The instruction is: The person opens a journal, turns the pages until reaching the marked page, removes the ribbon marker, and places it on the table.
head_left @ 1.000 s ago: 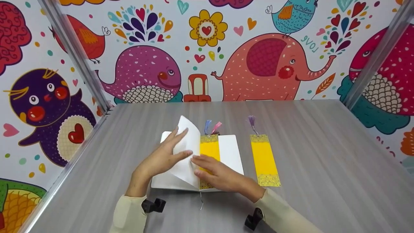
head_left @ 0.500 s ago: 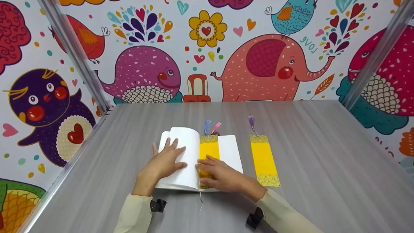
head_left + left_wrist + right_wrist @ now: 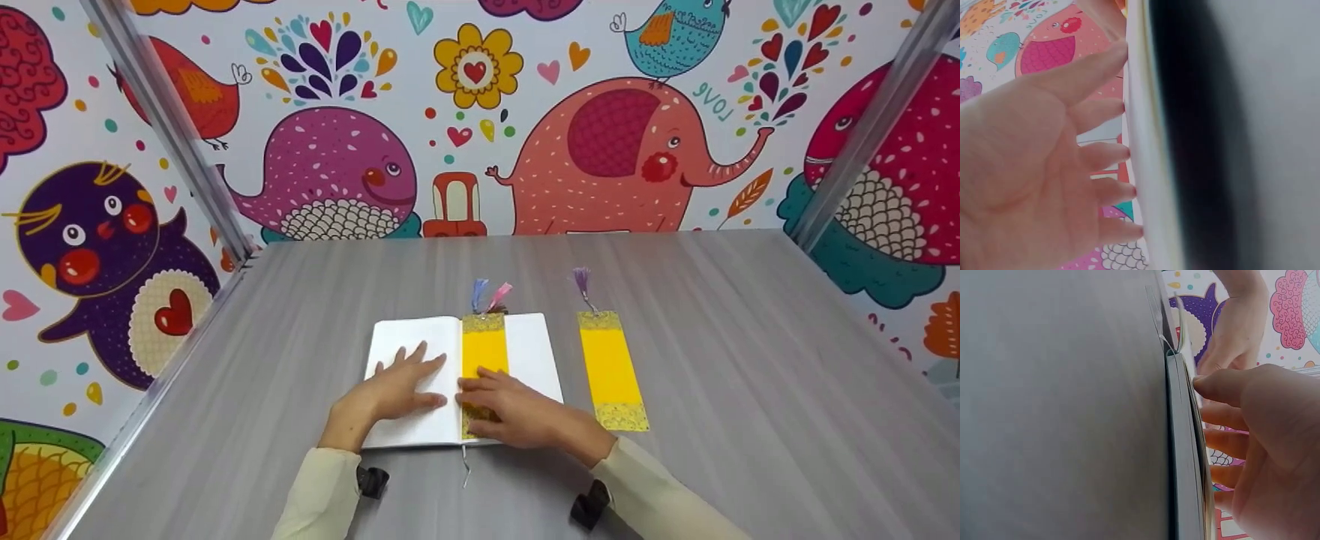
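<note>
Notebook [image 3: 534, 349], one, white-paged: laid spread on the near middle part of the grey wood-patterned table [image 3: 750, 352], both pages facing up. A thin ribbon [image 3: 466, 466] is shown hanging past its near edge from the spine.

Left hand [image 3: 395, 388]: placed on the left page, fingers spread and extended, nothing gripped; the fingertips are seen touching the paper in the left wrist view.

Right hand [image 3: 517, 409]: fingers extended, nothing gripped, the tips rested on the near half of the inner bookmark [image 3: 485, 345].

Inner bookmark: yellow, patterned at its ends, laid lengthwise on the right page just beside the fold. A blue tassel [image 3: 478, 295] and a pink tassel [image 3: 500, 297] are displayed past its far end; whether both are joined to it cannot be told.

Outer bookmark [image 3: 613, 364]: yellow, likewise patterned, laid on the table to the right of the notebook, apart from it, slightly slanted; a purple tassel [image 3: 582, 280] is attached at its far end.

Sleeves [image 3: 319, 491]: pale, two, each with a black device [image 3: 589, 506] fitted at the wrist.

Far wall [image 3: 465, 124]: printed with a whale and an elephant.
</note>
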`<state>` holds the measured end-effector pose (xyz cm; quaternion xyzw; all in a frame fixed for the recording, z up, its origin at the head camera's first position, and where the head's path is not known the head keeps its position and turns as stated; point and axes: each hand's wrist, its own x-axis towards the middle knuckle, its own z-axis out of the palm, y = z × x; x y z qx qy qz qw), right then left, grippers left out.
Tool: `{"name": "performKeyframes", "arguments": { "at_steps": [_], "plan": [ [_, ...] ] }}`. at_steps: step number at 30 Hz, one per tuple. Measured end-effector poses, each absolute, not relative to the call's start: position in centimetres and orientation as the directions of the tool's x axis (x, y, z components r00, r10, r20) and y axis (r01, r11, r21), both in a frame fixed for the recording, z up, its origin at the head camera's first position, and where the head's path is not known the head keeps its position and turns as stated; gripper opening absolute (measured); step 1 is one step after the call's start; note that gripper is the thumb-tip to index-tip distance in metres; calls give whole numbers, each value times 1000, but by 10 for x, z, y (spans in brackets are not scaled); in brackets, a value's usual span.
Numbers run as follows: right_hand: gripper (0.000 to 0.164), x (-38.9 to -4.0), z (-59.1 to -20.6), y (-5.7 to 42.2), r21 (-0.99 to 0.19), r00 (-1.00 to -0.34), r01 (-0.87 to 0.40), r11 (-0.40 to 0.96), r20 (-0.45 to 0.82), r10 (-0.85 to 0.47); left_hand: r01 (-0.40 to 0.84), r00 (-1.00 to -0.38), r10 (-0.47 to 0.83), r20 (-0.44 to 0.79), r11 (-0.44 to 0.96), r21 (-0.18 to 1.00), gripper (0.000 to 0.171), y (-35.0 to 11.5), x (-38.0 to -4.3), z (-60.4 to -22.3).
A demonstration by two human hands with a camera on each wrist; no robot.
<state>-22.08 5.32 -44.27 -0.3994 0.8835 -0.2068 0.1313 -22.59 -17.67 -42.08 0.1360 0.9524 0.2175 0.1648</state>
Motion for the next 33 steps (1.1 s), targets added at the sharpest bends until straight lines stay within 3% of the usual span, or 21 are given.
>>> {"name": "performKeyframes", "arguments": {
  "at_steps": [6,17,24,29,33],
  "plan": [
    [49,-222,-441,54,-474,-637,-653,591,-80,-767,160,-893,328,-308,872,463,78,-181,-227,-423],
    [45,-224,-440,55,-508,-643,-655,559,-15,-766,109,-887,288,-360,890,443,80,-179,-229,-422],
    [47,-228,-436,55,-650,-772,-523,551,88,-629,133,-888,310,-340,880,456,80,-182,-229,-423],
    [53,-238,-440,54,-763,-879,-432,480,237,-414,135,-887,313,-339,879,457,80,-182,-229,-423],
    [60,-245,-441,56,-827,-942,-314,467,208,-264,127,-886,308,-346,879,459,80,-181,-229,-423]
  ]
}}
